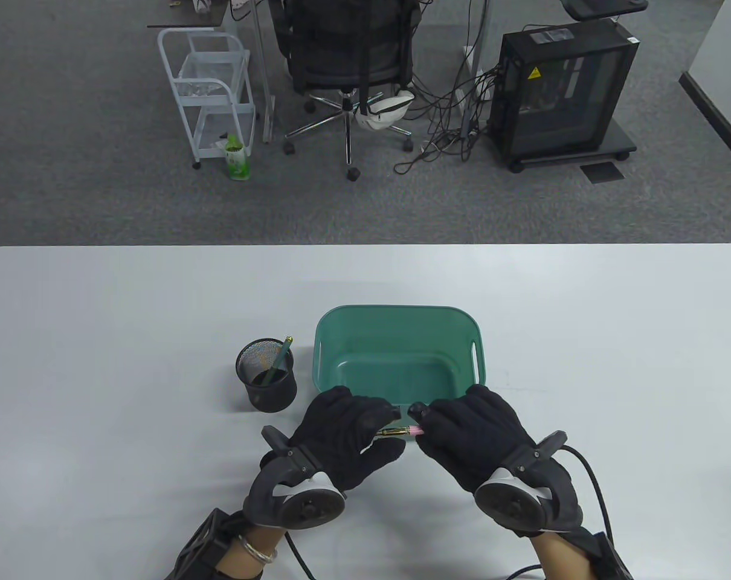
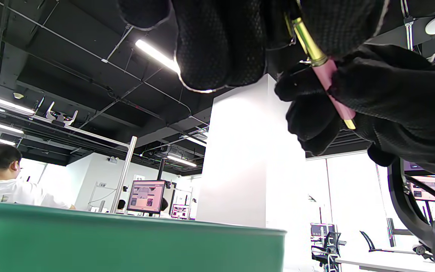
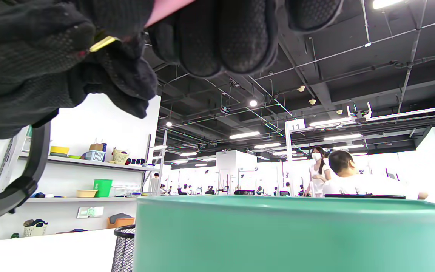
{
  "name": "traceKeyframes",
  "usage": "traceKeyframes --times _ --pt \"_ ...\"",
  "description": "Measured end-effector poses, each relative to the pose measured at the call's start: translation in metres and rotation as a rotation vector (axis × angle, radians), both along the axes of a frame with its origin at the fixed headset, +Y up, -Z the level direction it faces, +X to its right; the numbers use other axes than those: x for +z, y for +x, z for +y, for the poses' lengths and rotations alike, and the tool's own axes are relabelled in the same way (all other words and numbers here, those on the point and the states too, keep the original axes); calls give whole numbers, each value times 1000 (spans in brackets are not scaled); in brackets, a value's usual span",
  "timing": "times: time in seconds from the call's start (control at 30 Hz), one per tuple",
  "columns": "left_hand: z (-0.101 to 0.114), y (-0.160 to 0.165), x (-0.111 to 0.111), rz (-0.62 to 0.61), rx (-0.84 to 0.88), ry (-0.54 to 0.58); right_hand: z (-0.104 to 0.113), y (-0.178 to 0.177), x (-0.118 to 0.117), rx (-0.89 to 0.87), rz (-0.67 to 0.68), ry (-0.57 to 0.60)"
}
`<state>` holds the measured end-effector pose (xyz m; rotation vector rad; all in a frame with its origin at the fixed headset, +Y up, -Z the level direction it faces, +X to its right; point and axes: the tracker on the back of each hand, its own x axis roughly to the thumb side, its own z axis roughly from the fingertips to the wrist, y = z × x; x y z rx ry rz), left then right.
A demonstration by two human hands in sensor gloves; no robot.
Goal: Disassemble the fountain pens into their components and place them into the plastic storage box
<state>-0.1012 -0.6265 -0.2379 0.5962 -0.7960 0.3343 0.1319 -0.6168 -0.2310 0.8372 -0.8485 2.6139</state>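
A pink fountain pen (image 1: pixel 402 431) with gold trim is held level just in front of the near rim of the green plastic storage box (image 1: pixel 341 326). My left hand (image 1: pixel 365 432) grips its gold end and my right hand (image 1: pixel 438 430) grips its pink end. The left wrist view shows the pink barrel (image 2: pixel 330 81) running from a gold ring into the right hand's fingers. In the right wrist view a pink strip (image 3: pixel 164 11) and a gold piece (image 3: pixel 104 42) show between the gloves. The box interior looks bare where it shows. A green pen (image 1: pixel 280 359) stands in the black mesh cup (image 1: pixel 266 377).
The mesh cup stands left of the box, close to my left hand. White table (image 1: pixel 99 362) spreads wide on both sides. Beyond the far edge are an office chair (image 1: pixel 347 66), a white cart (image 1: pixel 211 90) and a computer tower (image 1: pixel 562 90) on the floor.
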Motion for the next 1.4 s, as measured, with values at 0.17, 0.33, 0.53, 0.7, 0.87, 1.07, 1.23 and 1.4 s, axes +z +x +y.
traceKeyframes --times 0.17,0.33,0.53,0.7,0.87,1.07,1.23,1.4 --pt "0 1 0 3 -3 6 0 0 0 3 -2 -2" --pt "0 1 0 7 3 9 0 -1 0 2 0 0" --pt "1 1 1 2 10 19 0 0 1 -5 1 5" --pt "0 0 0 -1 19 18 0 0 1 -5 4 5" --pt "0 0 0 -3 26 16 0 -1 2 -5 8 6" --pt "0 -1 -1 -5 27 12 -1 -1 2 -1 8 7" --pt "0 -1 -1 -3 26 10 -1 -2 2 1 8 7" --pt "0 -2 -1 -13 26 7 0 1 2 -5 -1 11"
